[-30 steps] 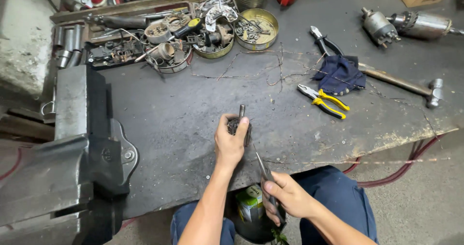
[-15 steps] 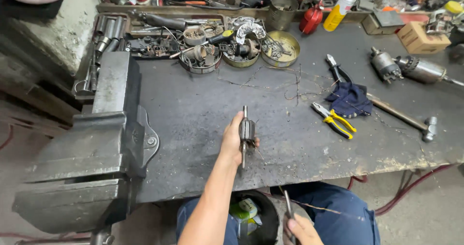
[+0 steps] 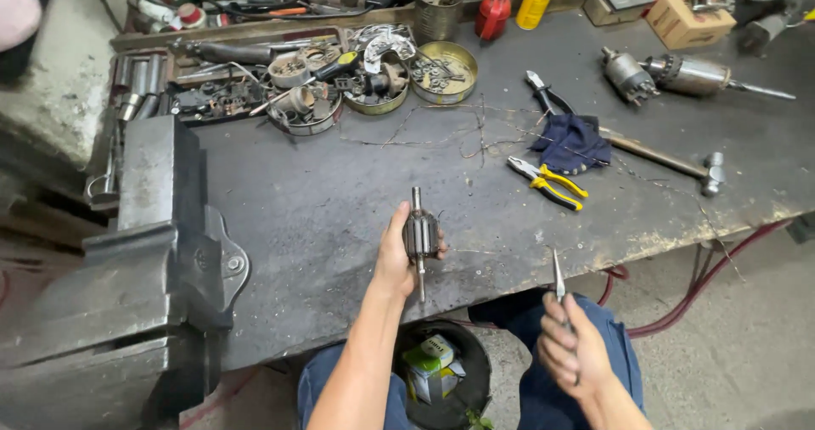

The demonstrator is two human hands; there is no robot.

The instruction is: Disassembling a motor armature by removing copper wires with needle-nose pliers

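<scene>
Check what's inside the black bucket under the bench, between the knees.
The bucket holds a green-and-white box and some crumpled scraps; a bit of green shows at its lower rim. The left forearm covers its left side, and anything beneath the box is hidden.

One head-worn camera looks steeply down, close over the workbench [image 3: 340, 209].

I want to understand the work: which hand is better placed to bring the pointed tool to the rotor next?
Probably the right hand: it already grips the pointed tool, tip up, just beside the rotor. The left hand is occupied, holding the rotor upright over the workbench.
</scene>
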